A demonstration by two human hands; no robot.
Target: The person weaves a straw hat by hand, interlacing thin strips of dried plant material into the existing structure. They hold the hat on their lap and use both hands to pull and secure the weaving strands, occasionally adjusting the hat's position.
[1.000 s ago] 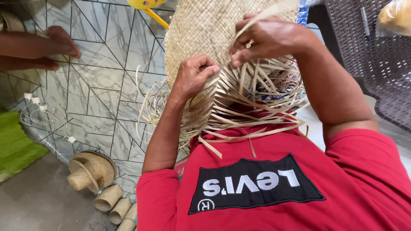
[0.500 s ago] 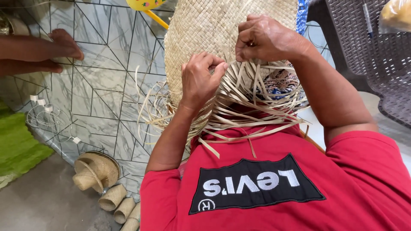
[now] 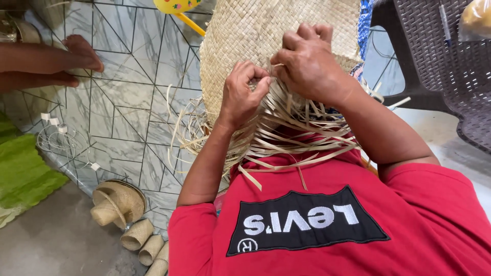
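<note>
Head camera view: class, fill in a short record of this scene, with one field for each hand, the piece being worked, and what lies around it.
Left hand: left hand pinches loose straw strips at the woven edge.
Right hand: right hand grips the same edge, fingers curled over a strip.
Workpiece: pale woven straw mat, its unwoven strips fanning down over a red shirt.
Floor: finished straw hat and small woven cylinders at lower left.
Other person: hand resting on the tiled floor.
Right side: dark wicker-pattern chair.
</note>
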